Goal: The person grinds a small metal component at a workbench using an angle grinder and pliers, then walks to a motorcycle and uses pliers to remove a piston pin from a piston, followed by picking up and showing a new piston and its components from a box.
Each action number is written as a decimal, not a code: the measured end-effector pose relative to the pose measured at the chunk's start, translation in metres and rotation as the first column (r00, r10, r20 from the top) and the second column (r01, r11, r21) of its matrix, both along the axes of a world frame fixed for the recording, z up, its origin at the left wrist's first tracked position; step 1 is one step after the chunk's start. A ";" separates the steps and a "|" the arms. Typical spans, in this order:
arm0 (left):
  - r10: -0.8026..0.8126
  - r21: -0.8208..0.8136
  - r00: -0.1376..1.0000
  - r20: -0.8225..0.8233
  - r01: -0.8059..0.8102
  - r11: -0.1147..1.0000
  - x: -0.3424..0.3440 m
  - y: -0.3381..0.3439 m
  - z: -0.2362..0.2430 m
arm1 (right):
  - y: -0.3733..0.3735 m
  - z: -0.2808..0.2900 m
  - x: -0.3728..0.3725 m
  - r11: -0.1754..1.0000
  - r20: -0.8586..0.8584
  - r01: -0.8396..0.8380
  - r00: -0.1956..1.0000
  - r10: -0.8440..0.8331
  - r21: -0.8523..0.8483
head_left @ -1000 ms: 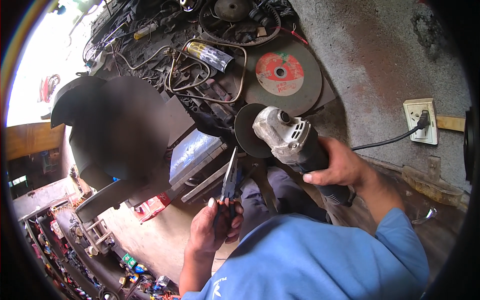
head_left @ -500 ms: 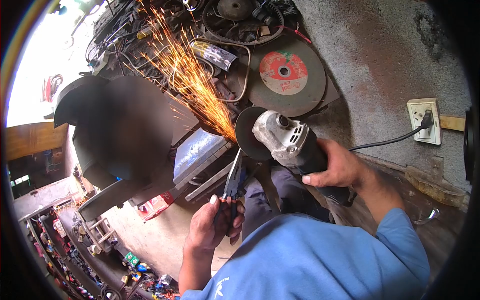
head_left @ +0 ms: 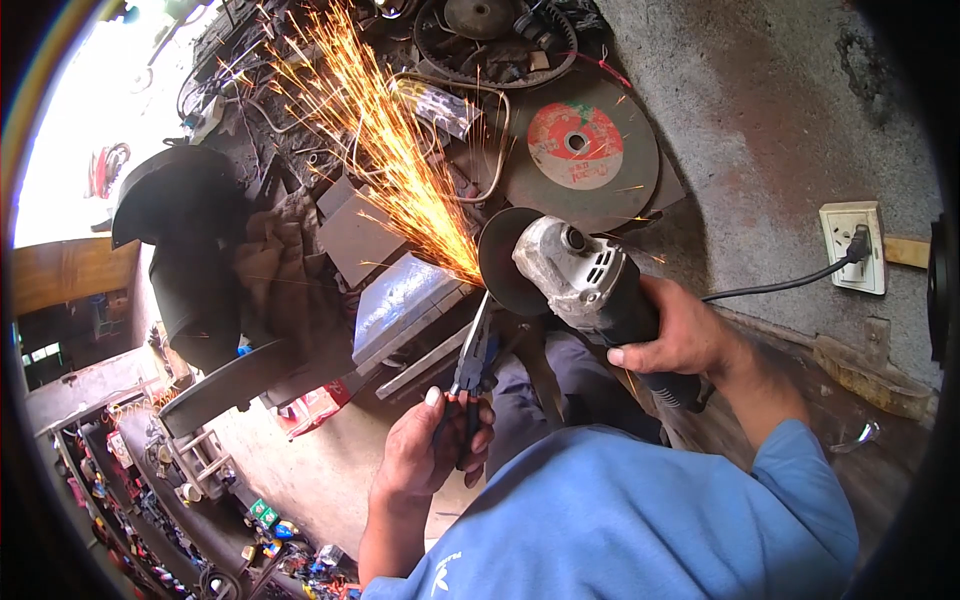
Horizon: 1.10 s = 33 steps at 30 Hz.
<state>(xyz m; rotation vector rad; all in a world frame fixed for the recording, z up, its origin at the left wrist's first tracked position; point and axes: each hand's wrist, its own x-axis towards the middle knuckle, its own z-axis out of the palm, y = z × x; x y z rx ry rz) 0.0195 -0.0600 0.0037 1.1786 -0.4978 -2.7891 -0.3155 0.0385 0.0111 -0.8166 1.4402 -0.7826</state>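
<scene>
My right hand (head_left: 675,330) is wrapped round the dark body of an angle grinder (head_left: 575,265) with a grey metal head. Its dark disc (head_left: 508,262) meets the tip of a thin metal piece, and a fan of orange sparks (head_left: 400,150) flies up and to the left from there. My left hand (head_left: 430,440) is closed on the handles of pliers (head_left: 470,370), whose jaws point up toward the disc. The thin piece (head_left: 483,312) runs along the jaws; just how they grip it is hard to make out. Behind the pliers lies a bluish metal block (head_left: 405,305).
A large cutting disc (head_left: 570,180) with a red label leans at the back beside a rough wall. The grinder's cord (head_left: 780,290) runs to a wall socket (head_left: 853,248). Left stand a dark machine (head_left: 195,260) and a brown cloth (head_left: 285,255); shelves of small parts (head_left: 130,500) are lower left.
Sparks spread wider and brighter now. A dark blurred shape at the left has gone, showing the brown cloth. Both hands keep their grips, and the view has shifted slightly.
</scene>
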 end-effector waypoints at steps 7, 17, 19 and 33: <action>0.000 -0.044 0.999 0.049 0.002 0.999 -0.001 0.001 0.002 | 0.002 -0.004 0.000 1.000 -0.002 0.010 1.000 -0.010 -0.005; -0.019 -0.052 1.000 0.003 0.019 0.998 0.001 0.003 -0.003 | 0.005 -0.017 -0.007 0.990 -0.047 0.133 0.990 -0.135 -0.044; -0.009 -0.059 0.999 0.043 0.011 0.998 -0.002 0.004 0.002 | 0.004 -0.013 -0.005 0.985 -0.017 0.167 0.986 -0.168 -0.048; -0.003 -0.709 0.918 0.396 0.308 0.634 -0.014 0.019 0.013 | 0.012 0.003 -0.003 0.998 0.031 0.066 0.997 -0.066 0.020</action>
